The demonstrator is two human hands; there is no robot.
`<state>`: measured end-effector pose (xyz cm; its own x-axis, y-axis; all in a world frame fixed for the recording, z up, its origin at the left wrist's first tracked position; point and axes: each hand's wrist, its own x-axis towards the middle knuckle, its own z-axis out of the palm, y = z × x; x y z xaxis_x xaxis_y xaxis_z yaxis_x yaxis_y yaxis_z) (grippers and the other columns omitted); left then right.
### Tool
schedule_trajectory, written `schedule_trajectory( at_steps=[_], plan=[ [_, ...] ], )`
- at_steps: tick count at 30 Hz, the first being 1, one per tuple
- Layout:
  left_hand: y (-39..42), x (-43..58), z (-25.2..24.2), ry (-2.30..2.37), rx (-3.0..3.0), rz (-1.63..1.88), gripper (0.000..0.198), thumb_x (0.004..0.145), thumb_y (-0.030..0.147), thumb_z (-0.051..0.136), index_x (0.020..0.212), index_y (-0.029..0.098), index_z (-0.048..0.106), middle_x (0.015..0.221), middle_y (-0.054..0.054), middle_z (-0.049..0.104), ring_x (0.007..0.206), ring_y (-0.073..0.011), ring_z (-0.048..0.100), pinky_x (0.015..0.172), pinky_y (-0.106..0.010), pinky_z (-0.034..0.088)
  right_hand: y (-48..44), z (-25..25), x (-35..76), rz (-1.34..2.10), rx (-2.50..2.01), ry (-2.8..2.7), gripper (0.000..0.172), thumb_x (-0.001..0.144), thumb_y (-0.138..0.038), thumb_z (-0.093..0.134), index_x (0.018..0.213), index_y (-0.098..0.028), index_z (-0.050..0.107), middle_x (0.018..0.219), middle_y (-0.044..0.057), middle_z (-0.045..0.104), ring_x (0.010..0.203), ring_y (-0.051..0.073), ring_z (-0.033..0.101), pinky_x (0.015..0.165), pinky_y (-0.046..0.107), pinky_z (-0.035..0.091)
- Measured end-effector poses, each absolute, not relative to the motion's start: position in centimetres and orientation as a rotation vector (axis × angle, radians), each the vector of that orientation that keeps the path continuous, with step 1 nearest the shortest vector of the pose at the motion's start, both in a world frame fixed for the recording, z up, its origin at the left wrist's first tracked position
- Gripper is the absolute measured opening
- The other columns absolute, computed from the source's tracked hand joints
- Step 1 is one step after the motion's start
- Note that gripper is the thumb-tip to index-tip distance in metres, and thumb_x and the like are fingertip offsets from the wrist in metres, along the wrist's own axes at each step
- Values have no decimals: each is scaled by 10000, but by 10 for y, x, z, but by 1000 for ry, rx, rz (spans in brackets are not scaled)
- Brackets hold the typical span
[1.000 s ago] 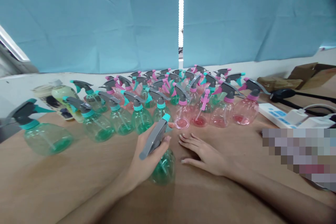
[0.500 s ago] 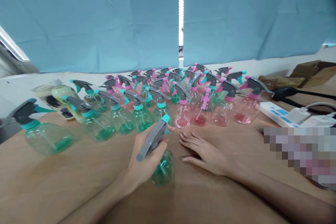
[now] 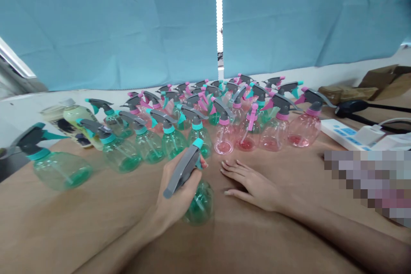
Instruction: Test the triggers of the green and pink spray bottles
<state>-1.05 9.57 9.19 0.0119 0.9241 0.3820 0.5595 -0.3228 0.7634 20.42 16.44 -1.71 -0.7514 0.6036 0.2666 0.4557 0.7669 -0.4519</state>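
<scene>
Tabletop [image 3: 64, 227] has a crowd of spray bottles toward its far edge; front row runs green bottles [image 3: 173, 141] toward the left corner, pink bottles [image 3: 272, 135] toward the right, colours mixed behind; my read: one bottle in work, the rest untouched by either hand; can't tell how many are finished; left hand [image 3: 175, 195], near the middle of the near edge, has its fingers closed round the neck of the held bottle [image 3: 202, 207], a green one, nozzle [image 3: 198, 142] toward the far edge; right hand [image 3: 253, 184] lies palm down beside it, fingers spread, holding nothing; back-row bodies mostly blocked by those in front; patch [image 3: 369, 175] by the right edge is pixelated; plugs [image 3: 393, 142] on the power strip [image 3: 337, 130] partly cut off; can't tell if the held bottle's base touches down; trigger mostly behind fingers, so squeezed or not is unclear.
</scene>
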Motion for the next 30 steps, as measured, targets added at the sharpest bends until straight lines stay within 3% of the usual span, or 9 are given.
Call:
schedule_trajectory(
  at_steps=[4, 8, 10, 14, 20, 30],
  plan=[
    [97, -10, 94, 1507, 1832, 1187, 161, 778, 249, 461, 874, 224, 589, 738, 6, 622, 588, -160, 555, 627, -306, 469, 163, -15, 204, 497, -796, -2551, 626, 920, -543, 466, 1446, -220, 359, 1483, 75, 380, 1376, 266, 335, 1154, 501, 228],
    [100, -8, 97, 1486, 1782, 1187, 314, 766, 237, 484, 1053, 222, 610, 831, 3, 656, 648, -166, 588, 632, -291, 475, 161, -16, 205, 432, -847, -2553, 629, 920, -558, 447, 1429, -190, 401, 1489, 95, 372, 1383, 281, 317, 1141, 495, 265],
    [100, -7, 97, 1496, 1777, 1202, 351, 770, 224, 490, 1099, 234, 610, 773, 23, 641, 633, -155, 575, 636, -278, 474, 160, -17, 205, 403, -881, -2551, 633, 923, -561, 436, 1422, -172, 414, 1495, 108, 358, 1388, 285, 306, 1137, 493, 275],
    [100, -7, 94, 1500, 1771, 1191, 369, 755, 213, 512, 1106, 223, 623, 619, 52, 560, 549, -138, 516, 583, -258, 461, 162, -19, 207, 429, -875, -2537, 622, 915, -560, 457, 1418, -196, 424, 1498, 88, 364, 1388, 286, 305, 1135, 491, 283],
    [101, -7, 91, 1435, 1751, 1226, 373, 773, 212, 527, 1135, 243, 611, 807, 28, 636, 604, -117, 534, 707, -268, 498, 164, -19, 209, 456, -874, -2558, 629, 921, -570, 433, 1422, -190, 412, 1513, 80, 334, 1401, 273, 281, 1140, 481, 271],
    [102, -10, 88, 1413, 1753, 1192, 370, 813, 244, 503, 1169, 252, 604, 813, 14, 647, 575, -130, 527, 603, -266, 443, 164, -23, 210, 485, -872, -2533, 604, 915, -556, 463, 1416, -221, 422, 1513, 64, 337, 1398, 272, 286, 1140, 487, 269]
  ],
)
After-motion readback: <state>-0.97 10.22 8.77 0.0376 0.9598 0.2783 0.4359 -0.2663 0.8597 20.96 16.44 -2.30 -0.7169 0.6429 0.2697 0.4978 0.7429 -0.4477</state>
